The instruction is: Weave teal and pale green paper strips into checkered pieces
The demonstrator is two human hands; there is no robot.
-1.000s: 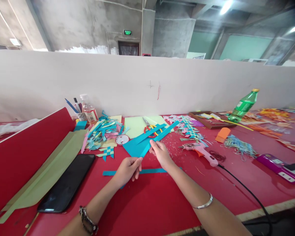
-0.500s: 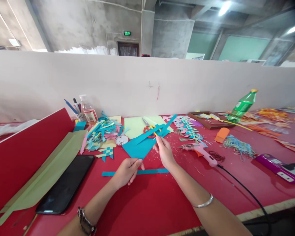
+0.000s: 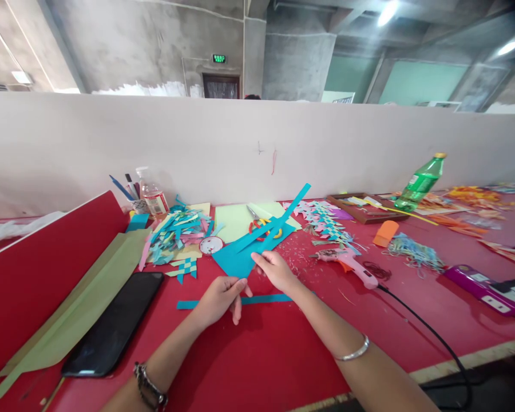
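Observation:
Over the table I hold a blue sheet of paper (image 3: 232, 257), cut into long strips toward its far side. My left hand (image 3: 221, 300) is closed on its near corner, thumb on top. The fingers of my right hand (image 3: 277, 272) pinch the paper along its right side, where one strip (image 3: 298, 200) slants up and away to the right. Beneath my hands a separate blue strip (image 3: 266, 300) lies flat on the red table. Scissors (image 3: 266, 228) with red and yellow handles lie beyond the sheet, partly covered by it.
Left of me are a black phone (image 3: 115, 323), olive paper (image 3: 79, 303), a pile of paper scraps (image 3: 178, 232) and a plastic bottle (image 3: 155, 197). To the right lie a pink glue gun (image 3: 356, 269) with its cord, a green bottle (image 3: 423, 183) and a purple power strip (image 3: 480, 290).
My right hand has slid left and nearer along the blue paper, toward my left hand. The slanting strip now stands out higher. My left hand stays on the near corner.

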